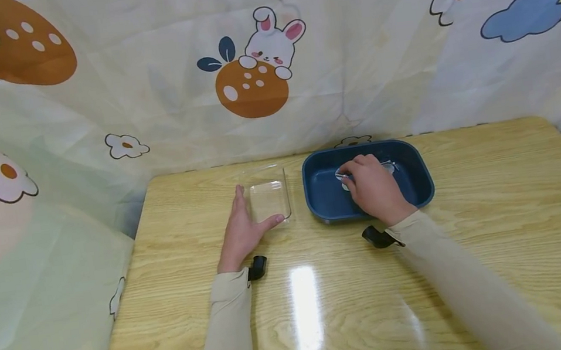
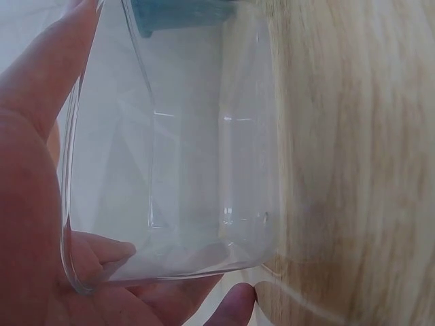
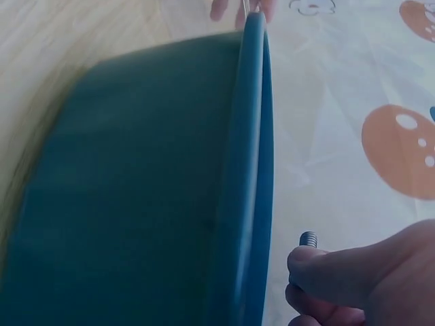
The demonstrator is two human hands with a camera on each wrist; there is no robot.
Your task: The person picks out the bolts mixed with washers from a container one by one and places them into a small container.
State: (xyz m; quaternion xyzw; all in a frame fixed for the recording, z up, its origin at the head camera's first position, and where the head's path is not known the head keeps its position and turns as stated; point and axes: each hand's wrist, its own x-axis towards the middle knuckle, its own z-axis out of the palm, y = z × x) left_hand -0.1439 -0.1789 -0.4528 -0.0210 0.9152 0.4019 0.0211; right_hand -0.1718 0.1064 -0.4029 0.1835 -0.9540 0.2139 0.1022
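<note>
My left hand (image 1: 243, 230) holds a clear rectangular container (image 1: 269, 201) at its left side, thumb along the near edge. In the left wrist view, fingers (image 2: 234, 305) show around the see-through wall. My right hand (image 1: 375, 186) is over a dark blue basin (image 1: 319, 208), pinching a small metal bolt between thumb and fingertips. Its ridged threaded end (image 3: 308, 239) sticks up from the pinch in the right wrist view, above the basin rim; the rest of it is covered by the fingers. Small shiny metal pieces (image 1: 389, 166) lie in the basin, partly hidden by the hand.
Both vessels stand side by side near the far edge of a wood-grain table (image 1: 340, 303), with a narrow gap between them. A printed cloth (image 1: 163, 96) hangs behind the table and along its left. Each wrist wears a small black camera (image 1: 257, 267).
</note>
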